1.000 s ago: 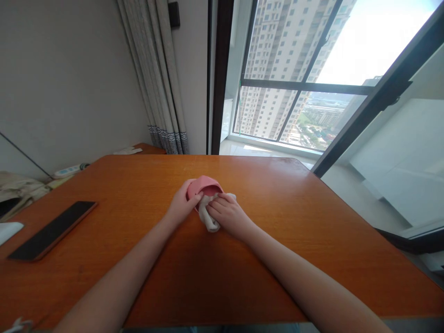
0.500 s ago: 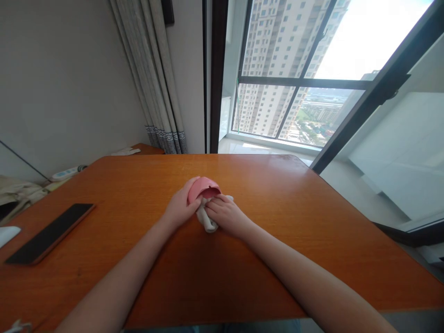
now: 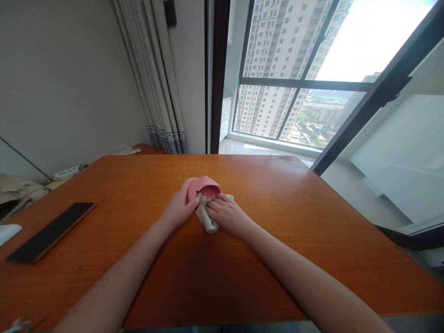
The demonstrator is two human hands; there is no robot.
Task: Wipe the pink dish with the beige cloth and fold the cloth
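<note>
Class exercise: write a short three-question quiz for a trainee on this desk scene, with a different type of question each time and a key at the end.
1. True or false: the left hand holds the small pink plastic cup tipped on its side.
2. What does the right hand press at the cup's mouth? A) white cloth B) sponge C) brush
3. Fill in: the flat black phone lies on the orange wooden table, to the person's ____.

Key: 1 true; 2 A, the crumpled white cloth; 3 left.
</note>
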